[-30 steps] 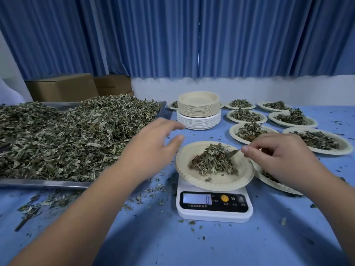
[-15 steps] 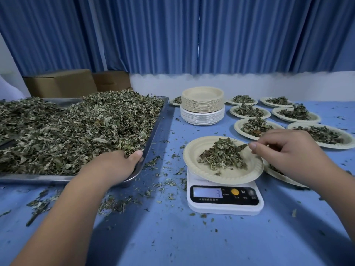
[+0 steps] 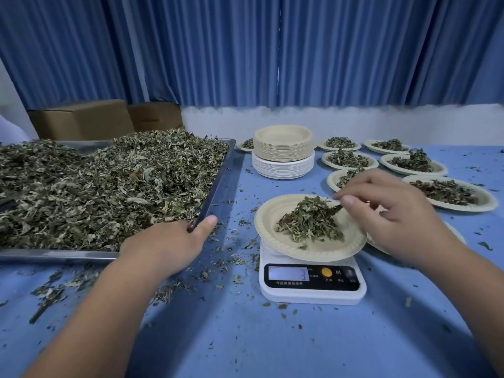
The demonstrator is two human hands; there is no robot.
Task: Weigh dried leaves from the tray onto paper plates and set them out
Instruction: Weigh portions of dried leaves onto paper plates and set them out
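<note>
Fingers [image 3: 351, 199] of the right hand [image 3: 395, 216]: pinched on a dried green leaf scrap [image 3: 334, 209] at the heap's right edge.
Left hand [image 3: 169, 241]: laid at the steel tray's [image 3: 215, 192] near corner; grip cannot be told.
Leaf heap [image 3: 308, 222]: carried by a round cream paper plate [image 3: 272, 241] on the white digital scale [image 3: 311, 291], just left of the nearer right hand.

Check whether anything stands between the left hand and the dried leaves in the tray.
Nothing visible does. The left hand is at the near right corner of the tray, reaching over the rim to the edge of the leaves.
</note>
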